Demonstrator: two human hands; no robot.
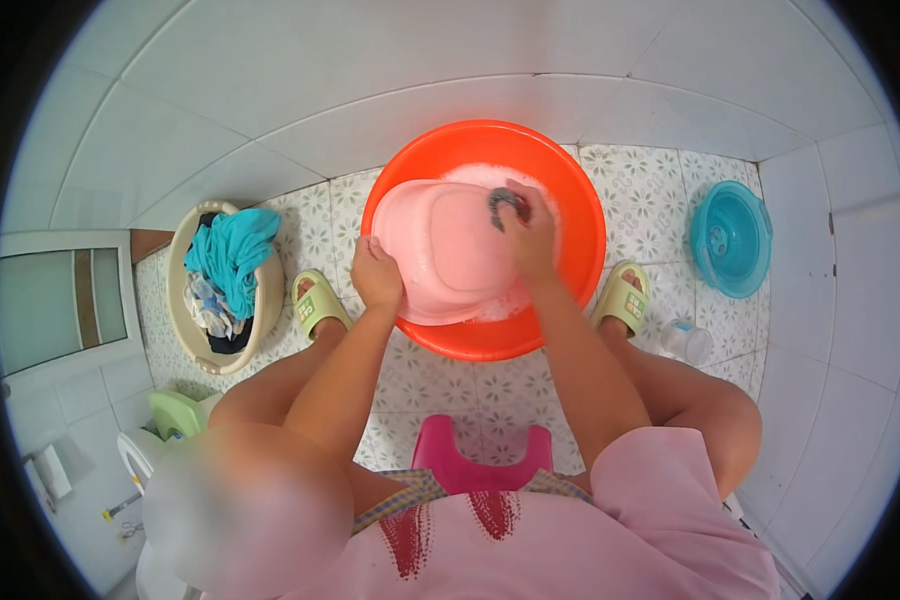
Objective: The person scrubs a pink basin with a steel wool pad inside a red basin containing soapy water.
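A pink plastic basin [410, 225] rests tilted over a large orange tub [578, 190], its underside facing up. White suds [485, 176] show in the tub around it. My left hand [377, 273] is closed on the pink basin's left edge. On the right part of the basin's base, my right hand [532, 228] grips a dark grey curved scrubber [503, 208] and presses it to the surface. The fingers partly cover the scrubber, so its full shape is hidden.
At left stands a cream laundry basket [178, 300] with a turquoise cloth [232, 255] and other clothes. A blue basin [746, 270] and a clear plastic container [686, 342] lie on the right. A pink stool [482, 470] is beneath me; a tiled wall [410, 70] rises beyond the tub.
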